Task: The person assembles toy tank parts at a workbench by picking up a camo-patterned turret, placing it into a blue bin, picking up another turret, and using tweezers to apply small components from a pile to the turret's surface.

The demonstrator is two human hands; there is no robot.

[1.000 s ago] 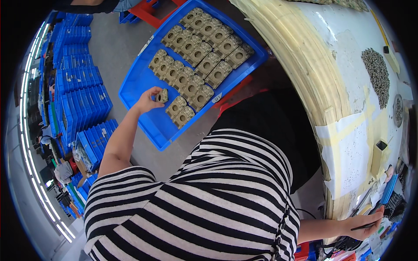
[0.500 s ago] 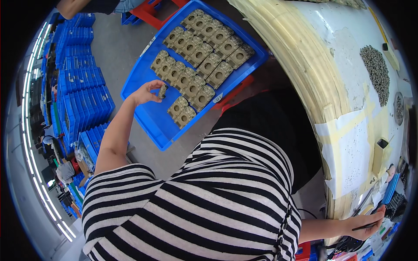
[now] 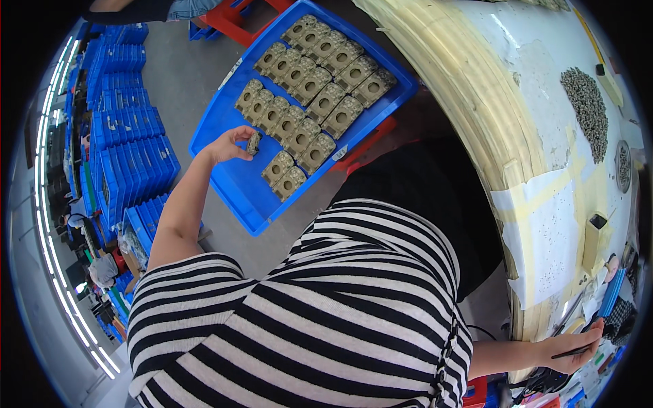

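Observation:
My left hand (image 3: 228,145) pinches a small tan, rough-textured block (image 3: 254,143) between thumb and fingertips, above the lower left part of a blue plastic tray (image 3: 238,204). Rows of tan moulded blocks (image 3: 288,126), each with a round hole and a bumpy end, lie in that tray. Two of them sit apart at its near side. Far to the right, by the worktable, my right hand (image 3: 571,348) is closed round a thin dark pointed tool (image 3: 570,352); its exact kind is hard to make out.
The worktable (image 3: 537,231) curves along the right, with a pile of small grey parts (image 3: 585,112), a round dish (image 3: 622,166) and a small upright box (image 3: 596,238). Stacked blue crates (image 3: 132,170) stand at left. A red stool (image 3: 235,20) and another person's arm (image 3: 112,5) show beyond the tray.
Hardly anything differs. My left hand keeps the block over the same spot in the tray, and my right hand has shifted very slightly up and to the right.

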